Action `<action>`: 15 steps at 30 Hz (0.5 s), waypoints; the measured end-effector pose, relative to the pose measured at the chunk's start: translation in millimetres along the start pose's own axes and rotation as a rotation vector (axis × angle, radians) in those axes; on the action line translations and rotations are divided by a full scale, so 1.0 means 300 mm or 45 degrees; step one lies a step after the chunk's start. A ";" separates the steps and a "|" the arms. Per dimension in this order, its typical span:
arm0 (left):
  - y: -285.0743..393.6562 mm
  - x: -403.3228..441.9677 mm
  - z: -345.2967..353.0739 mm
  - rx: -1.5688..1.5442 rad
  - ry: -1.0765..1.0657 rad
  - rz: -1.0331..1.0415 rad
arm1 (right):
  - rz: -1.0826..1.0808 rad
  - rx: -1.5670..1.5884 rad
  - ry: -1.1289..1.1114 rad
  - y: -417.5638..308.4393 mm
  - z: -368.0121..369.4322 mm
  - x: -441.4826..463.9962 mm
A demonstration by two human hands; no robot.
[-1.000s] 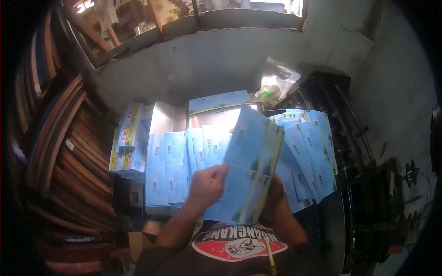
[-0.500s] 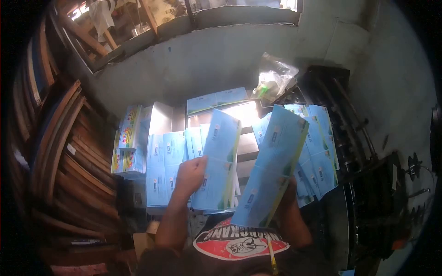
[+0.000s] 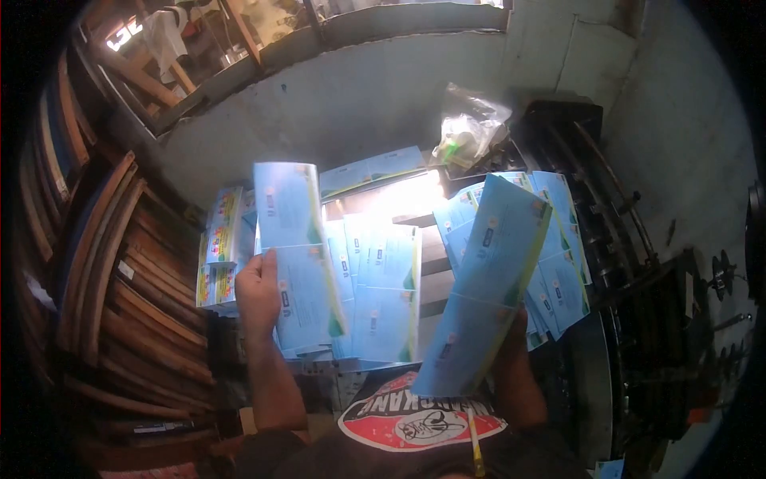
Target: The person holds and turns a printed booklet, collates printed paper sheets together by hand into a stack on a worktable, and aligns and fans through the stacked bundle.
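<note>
the left hand (image 3: 259, 294) is gripping a blue printed sheet (image 3: 294, 211) by its left edge, left of centre; the right hand (image 3: 519, 326), mostly hidden, is holding a second printed sheet (image 3: 483, 279) near right. both are seeming light, bendy, easily creased, mid-edges offering safest hold.

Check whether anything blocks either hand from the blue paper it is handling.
Nothing visible does. The left hand grips one blue sheet at its edge; the right hand is mostly hidden behind another blue sheet that it holds up, so its exact grip cannot be seen.
</note>
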State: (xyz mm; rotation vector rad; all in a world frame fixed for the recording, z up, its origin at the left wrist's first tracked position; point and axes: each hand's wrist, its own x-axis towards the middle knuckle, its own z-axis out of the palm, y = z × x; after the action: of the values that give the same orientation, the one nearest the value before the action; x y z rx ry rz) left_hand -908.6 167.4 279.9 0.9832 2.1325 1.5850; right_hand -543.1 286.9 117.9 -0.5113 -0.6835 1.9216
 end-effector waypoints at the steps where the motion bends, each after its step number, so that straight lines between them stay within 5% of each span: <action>1: -0.017 -0.006 0.017 0.001 0.008 -0.003 | 0.018 0.030 -0.051 -0.001 -0.002 0.004; 3: -0.085 -0.026 0.112 0.132 -0.189 -0.193 | 0.073 0.054 0.019 -0.015 0.010 0.012; 4: -0.220 -0.032 0.189 0.272 -0.236 -0.057 | 0.114 0.080 0.100 -0.018 0.018 0.018; 6: -0.163 -0.146 0.348 0.407 -0.311 -0.244 | 0.107 0.096 0.091 -0.006 0.032 0.031; 7: -0.291 -0.190 0.413 0.573 -0.189 0.151 | 0.099 0.107 0.092 0.002 0.037 0.034; 8: -0.313 -0.215 0.415 0.566 -0.190 0.153 | 0.090 0.114 0.093 0.006 0.042 0.037; 10: -0.325 -0.233 0.433 1.264 -0.035 0.670 | 0.064 0.122 0.096 0.002 0.056 0.049; 12: -0.232 -0.221 0.428 1.156 0.015 0.814 | 0.086 0.025 0.014 -0.010 0.126 0.056; 14: -0.170 -0.219 0.426 -0.441 -0.688 -0.087 | 0.130 -0.069 -0.066 0.004 0.147 0.043; 15: -0.117 -0.223 0.394 -0.473 -0.844 -0.337 | 0.223 -0.042 -0.112 0.020 0.138 0.046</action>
State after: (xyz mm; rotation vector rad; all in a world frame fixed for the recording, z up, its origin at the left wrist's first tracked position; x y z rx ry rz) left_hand -800.9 201.2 196.8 0.8898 1.3912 1.2320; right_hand -578.4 287.4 144.3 -0.5241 -0.7488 2.1103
